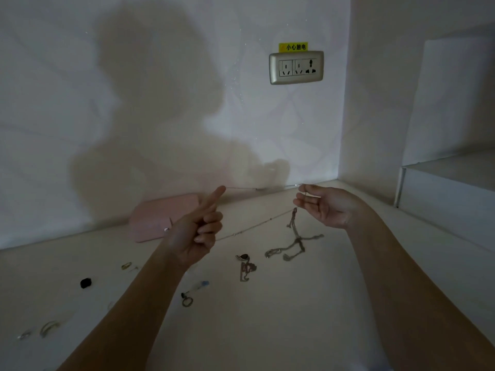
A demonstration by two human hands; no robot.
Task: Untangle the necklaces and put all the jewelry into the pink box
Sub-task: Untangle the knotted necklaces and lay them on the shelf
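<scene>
Holding thin chain (254, 225) stretched above desk (294, 317): pinched by right hand (325, 207), gripped in curled fingers of left hand (197, 231), index out. Below right hand, tangle (296, 243) trailing onto desk. At back edge behind left hand, closed pink box (152, 220).

Desk (294, 317): cream, smooth, matt; faint soft sheen only.
Pink box (160, 215): pale pink, matt skin, looks like soft leatherette; material not certain.
Clasp (167, 229): small bright metal on the front edge of the box.
Thin chain (257, 224): very fine metal, pale, glinting in spots.
Tangled necklaces (296, 243): heavier metal links, dull grey-brown, little shine.
Rings (49, 328): polished metal, pale, reflective.
Socket plate (273, 68): champagne frame, satin metallic finish; white glossy plastic inserts.
Sticker (293, 47): yellow, smooth, printed.
Wall (80, 76): matt covering, faint pattern, tiny glitter specks.
</scene>
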